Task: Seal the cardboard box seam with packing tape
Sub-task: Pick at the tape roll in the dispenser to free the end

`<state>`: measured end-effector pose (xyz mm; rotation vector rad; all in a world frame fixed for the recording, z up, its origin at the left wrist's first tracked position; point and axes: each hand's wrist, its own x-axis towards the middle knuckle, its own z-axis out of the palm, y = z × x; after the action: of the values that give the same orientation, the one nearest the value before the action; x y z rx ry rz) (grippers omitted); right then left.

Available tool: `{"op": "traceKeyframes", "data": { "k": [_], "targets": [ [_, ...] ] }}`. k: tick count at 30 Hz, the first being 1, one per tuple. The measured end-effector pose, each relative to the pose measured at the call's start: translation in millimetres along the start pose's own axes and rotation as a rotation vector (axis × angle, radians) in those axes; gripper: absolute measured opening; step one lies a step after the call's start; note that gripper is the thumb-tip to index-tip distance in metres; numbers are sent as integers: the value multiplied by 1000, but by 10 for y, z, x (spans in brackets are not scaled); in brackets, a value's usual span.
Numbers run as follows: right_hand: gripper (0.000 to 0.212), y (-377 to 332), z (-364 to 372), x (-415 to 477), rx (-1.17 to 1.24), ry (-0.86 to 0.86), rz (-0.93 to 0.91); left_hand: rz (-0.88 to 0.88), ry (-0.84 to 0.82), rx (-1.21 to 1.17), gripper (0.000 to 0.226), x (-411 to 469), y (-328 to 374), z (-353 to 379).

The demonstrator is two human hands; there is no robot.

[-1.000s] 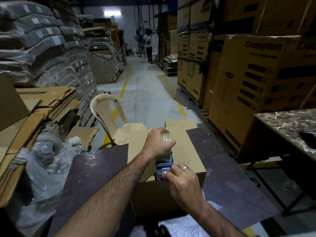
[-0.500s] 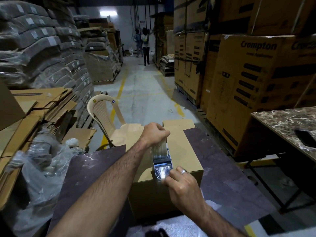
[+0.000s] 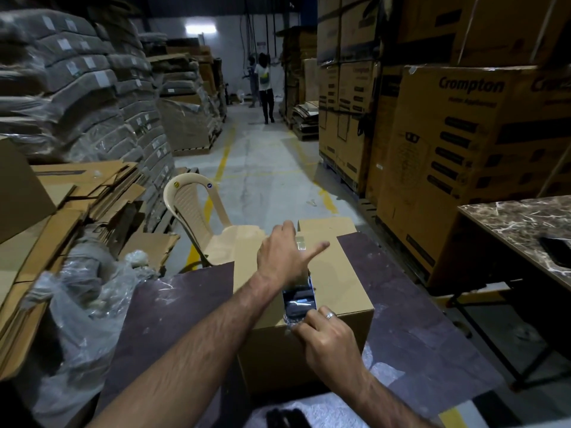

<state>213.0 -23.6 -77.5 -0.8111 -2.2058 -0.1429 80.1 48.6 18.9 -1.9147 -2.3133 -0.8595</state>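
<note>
A closed brown cardboard box (image 3: pixel 343 282) stands on a dark board in front of me. My left hand (image 3: pixel 284 257) grips a roll of clear packing tape (image 3: pixel 301 245) over the middle of the box top, thumb sticking out to the right. A shiny strip of tape (image 3: pixel 299 299) runs from the roll back along the seam to the near edge. There my right hand (image 3: pixel 327 338), with a ring on one finger, pinches and presses the tape end over the box's near top edge.
The dark board (image 3: pixel 173 307) holds the box. A beige plastic chair (image 3: pixel 197 217) stands just beyond it. Flattened cartons and plastic wrap (image 3: pixel 77 288) pile up on the left; a marble-topped table (image 3: pixel 525 223) and stacked Crompton cartons (image 3: pixel 463 149) on the right. A person (image 3: pixel 265 88) walks in the far aisle.
My left hand has pulled the roll farther away along the seam, lengthening the tape strip. My right hand stays at the near edge on the tape end.
</note>
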Motion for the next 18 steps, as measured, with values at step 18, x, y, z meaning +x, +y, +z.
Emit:
{"op": "traceKeyframes", "data": {
  "k": [18],
  "targets": [
    [19, -14, -16, -38, -38, 25, 48, 90, -62, -22, 33, 28, 1, 118]
  ]
}}
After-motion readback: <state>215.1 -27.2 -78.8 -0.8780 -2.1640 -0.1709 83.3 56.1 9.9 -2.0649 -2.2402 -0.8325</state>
